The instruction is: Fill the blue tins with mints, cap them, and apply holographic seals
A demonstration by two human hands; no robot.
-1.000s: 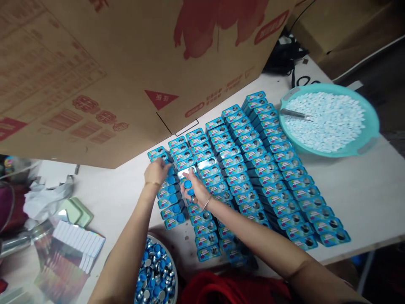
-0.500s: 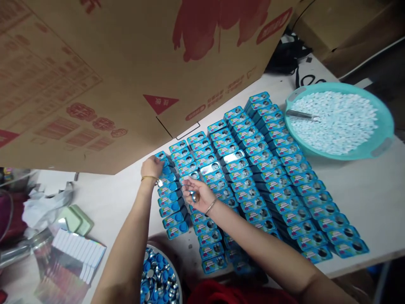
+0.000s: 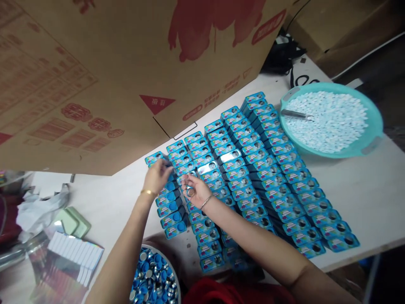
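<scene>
Blue tins (image 3: 163, 200) lie beneath our left hand (image 3: 157, 177), its grip unclear to us, and our curled right hand (image 3: 198, 193) cradles a cap (image 3: 190, 192).

The table (image 3: 117, 202) has a pale, whitish top with a few dark specks near its front edge. Across its middle, blue printed tins (image 3: 236, 174) stand in long slanting rows, packed close together, the leftmost row set a little apart at its near end. Just right of them sits a turquoise basin (image 3: 375, 131). A big cardboard box (image 3: 120, 63) stands along the far side, with a black bundle (image 3: 281, 55) and looped cord (image 3: 302, 80) beyond its right end. At left lie crumpled clear plastic (image 3: 39, 211), pale green blocks (image 3: 76, 223) and white-edged packs (image 3: 68, 255)
</scene>
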